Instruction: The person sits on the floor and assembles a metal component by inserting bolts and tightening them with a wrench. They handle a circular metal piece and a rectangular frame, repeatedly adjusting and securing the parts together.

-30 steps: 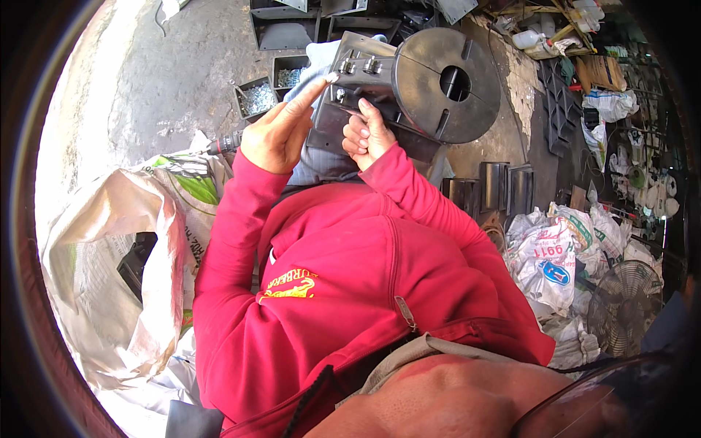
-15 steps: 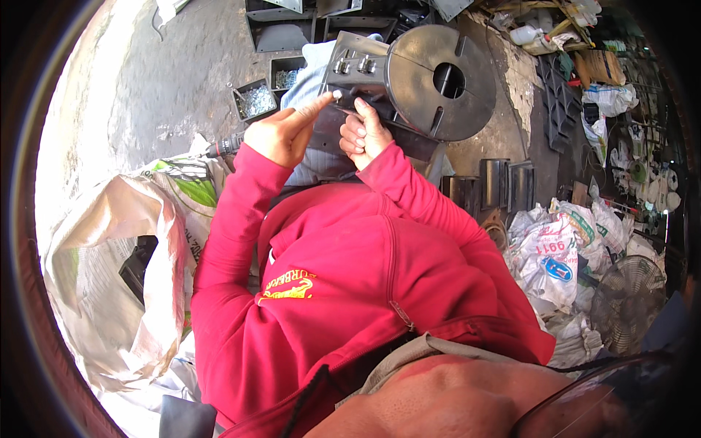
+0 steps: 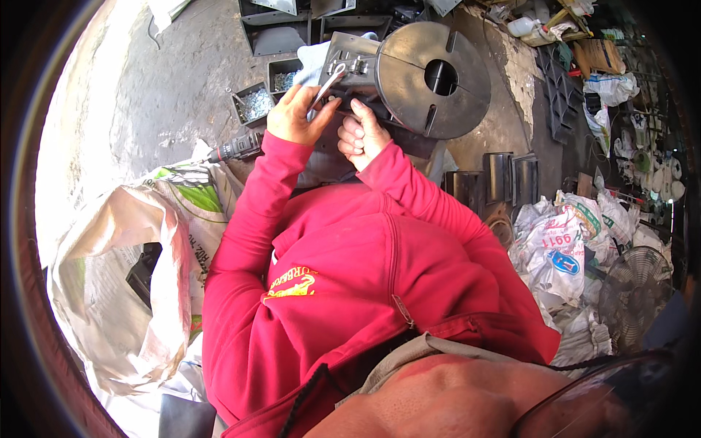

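Bolting seems underway: the left hand (image 3: 296, 118) grips a wrench (image 3: 326, 86), the right hand (image 3: 361, 136) curls by the black part (image 3: 405, 82), hold unclear; next needs square seating.

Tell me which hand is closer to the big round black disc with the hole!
Right. The right hand is near the disc's lower-left edge; the left hand is farther left, holding a silver wrench.

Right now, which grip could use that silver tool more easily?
Probably the left grip: it holds the silver tool by the black part. The right grip is curled there too, its contents hidden.
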`<state>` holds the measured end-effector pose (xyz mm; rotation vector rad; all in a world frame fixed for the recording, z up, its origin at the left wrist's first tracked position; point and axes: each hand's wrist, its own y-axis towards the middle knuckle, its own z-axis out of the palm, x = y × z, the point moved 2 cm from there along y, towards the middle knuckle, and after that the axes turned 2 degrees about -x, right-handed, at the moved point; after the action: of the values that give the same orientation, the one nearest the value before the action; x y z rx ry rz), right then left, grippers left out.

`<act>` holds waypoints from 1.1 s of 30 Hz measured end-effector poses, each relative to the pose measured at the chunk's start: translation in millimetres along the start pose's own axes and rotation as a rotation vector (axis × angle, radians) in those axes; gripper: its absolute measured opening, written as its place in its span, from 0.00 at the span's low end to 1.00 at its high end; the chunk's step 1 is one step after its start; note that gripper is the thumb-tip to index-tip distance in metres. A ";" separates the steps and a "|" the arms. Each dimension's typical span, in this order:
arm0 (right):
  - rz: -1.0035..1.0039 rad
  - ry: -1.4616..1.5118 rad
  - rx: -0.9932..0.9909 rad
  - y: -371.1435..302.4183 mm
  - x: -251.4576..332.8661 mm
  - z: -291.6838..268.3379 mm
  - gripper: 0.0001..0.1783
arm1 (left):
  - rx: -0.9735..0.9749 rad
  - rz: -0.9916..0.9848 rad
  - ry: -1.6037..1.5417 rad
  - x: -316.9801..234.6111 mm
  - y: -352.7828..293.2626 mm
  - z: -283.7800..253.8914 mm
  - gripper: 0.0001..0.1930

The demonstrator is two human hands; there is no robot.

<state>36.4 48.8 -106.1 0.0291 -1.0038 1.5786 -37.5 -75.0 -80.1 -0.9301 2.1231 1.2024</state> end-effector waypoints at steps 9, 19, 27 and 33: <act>0.002 0.081 0.057 1.5 -0.3 -0.2 0.23 | -0.052 0.020 -0.078 -2.3 -4.7 -5.7 0.14; -0.042 0.151 0.119 6.3 -6.7 -9.0 0.18 | -0.154 0.078 0.033 -4.2 -3.0 8.7 0.14; -0.061 0.176 0.126 3.3 -4.1 -6.0 0.15 | -0.043 0.096 -0.078 -5.4 1.0 4.1 0.08; -0.038 0.204 0.139 8.6 -8.7 -10.3 0.15 | -0.130 0.025 0.001 0.3 -6.7 14.0 0.11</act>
<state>37.1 48.7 -122.1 -0.0160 -0.7302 1.5792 -31.1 -65.3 -90.3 -0.9627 2.0836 1.3670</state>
